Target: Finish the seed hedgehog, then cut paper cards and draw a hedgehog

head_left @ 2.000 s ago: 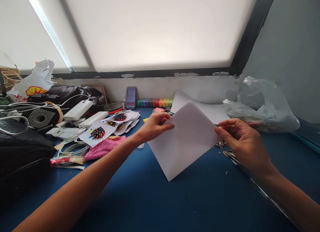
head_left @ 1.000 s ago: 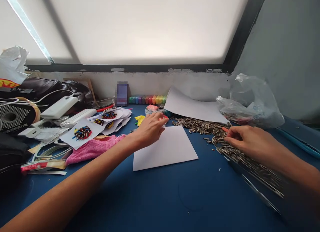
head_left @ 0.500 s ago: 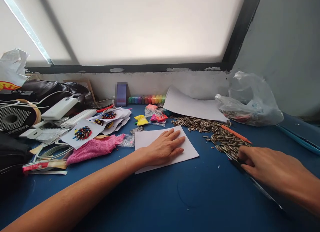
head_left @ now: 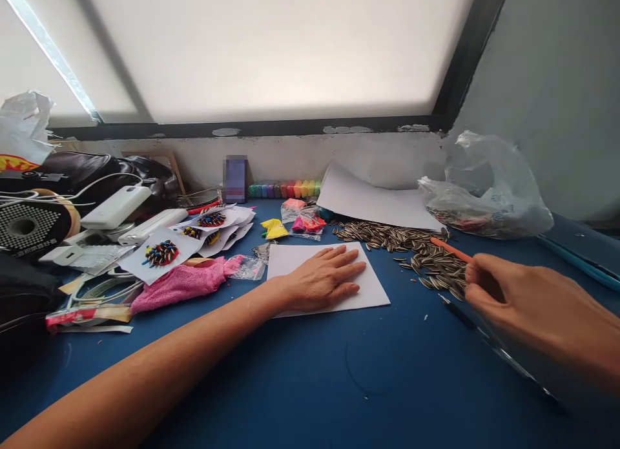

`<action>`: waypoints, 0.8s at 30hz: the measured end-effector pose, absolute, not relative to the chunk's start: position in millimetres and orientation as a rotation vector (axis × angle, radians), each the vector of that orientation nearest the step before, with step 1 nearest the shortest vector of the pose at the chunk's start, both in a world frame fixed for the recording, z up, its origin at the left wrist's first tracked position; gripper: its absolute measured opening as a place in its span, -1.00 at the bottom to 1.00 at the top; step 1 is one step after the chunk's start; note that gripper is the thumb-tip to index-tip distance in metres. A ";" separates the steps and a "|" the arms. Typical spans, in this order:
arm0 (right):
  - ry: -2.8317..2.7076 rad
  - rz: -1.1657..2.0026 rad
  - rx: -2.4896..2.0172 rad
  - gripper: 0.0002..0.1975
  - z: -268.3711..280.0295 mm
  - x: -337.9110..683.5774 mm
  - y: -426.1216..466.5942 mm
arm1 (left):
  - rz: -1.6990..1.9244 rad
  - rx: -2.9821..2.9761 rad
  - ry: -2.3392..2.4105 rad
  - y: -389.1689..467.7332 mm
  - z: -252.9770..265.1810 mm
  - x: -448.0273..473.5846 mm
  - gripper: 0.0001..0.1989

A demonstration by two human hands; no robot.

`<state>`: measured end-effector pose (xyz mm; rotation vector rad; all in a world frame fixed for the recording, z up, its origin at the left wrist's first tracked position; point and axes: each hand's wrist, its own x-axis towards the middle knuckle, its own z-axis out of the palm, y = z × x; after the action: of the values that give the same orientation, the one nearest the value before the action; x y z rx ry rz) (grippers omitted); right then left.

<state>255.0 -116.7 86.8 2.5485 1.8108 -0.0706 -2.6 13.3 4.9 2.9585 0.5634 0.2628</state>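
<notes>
My left hand (head_left: 327, 279) lies flat, fingers spread, on a white sheet of paper (head_left: 285, 261), pressing it to the blue table. At the right, my right hand (head_left: 508, 297) has its fingers curled at the near end of a slim orange pen (head_left: 450, 249), which lies along a heap of striped sunflower seeds (head_left: 438, 268). The hand covers that end, so the exact finger contact is partly hidden. A dark pen with a clear barrel (head_left: 484, 336) lies on the table just below my right hand.
White sheets (head_left: 378, 207) rest behind the seeds, beside a clear plastic bag (head_left: 489, 203). Colourful clay blocks (head_left: 285, 189) line the wall. Clay packets (head_left: 274, 229), a pink cloth (head_left: 184, 286), decorated paper pieces (head_left: 162, 254) and a white charger (head_left: 116, 207) crowd the left.
My right hand has moved up, away from the dark pen, to the orange pen's near end. My left hand stays flat on the paper. The view has shifted slightly.
</notes>
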 end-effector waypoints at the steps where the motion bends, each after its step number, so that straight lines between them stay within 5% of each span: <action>1: 1.853 -0.091 2.565 -0.87 87.7 252.6 -117.9 | 0.262 2.962 0.564 13.3 4.3 -2.6 -0.49; 10: 2.331 -0.220 2.255 -0.77 57.3 238.8 -125.7 | 0.218 2.960 0.577 14.8 2.9 -2.4 -0.47; 24: 1.958 -0.042 2.364 -0.79 48.2 251.3 -125.0 | 0.196 2.962 0.468 16.7 7.2 -3.8 -0.48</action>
<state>251.3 -125.0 48.2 2.3636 1.9582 -0.0416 -3.8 16.7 7.2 2.9617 0.4682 0.1955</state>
